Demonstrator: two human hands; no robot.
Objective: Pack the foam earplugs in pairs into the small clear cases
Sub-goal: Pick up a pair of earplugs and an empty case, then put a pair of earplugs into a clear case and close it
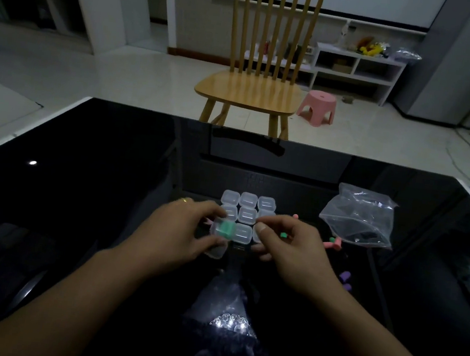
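Several small clear cases [246, 215] stand in a block in the middle of the black table [81, 178]. My left hand [176, 231] holds an open clear case [220, 234] at the block's near left corner, with a green earplug [225, 228] inside it. My right hand [288, 242] hovers just right of the block, its fingers curled round a second green earplug [283, 235]. Pink earplugs [334, 243] and purple earplugs [344, 279] lie loose on the table to the right of my right hand.
A crumpled clear plastic bag [359, 217] lies at the right of the cases. Beyond the table's far edge stands a wooden chair [249, 91], with a pink stool [318, 106] beside it. Bright lamp reflections show on the glossy tabletop.
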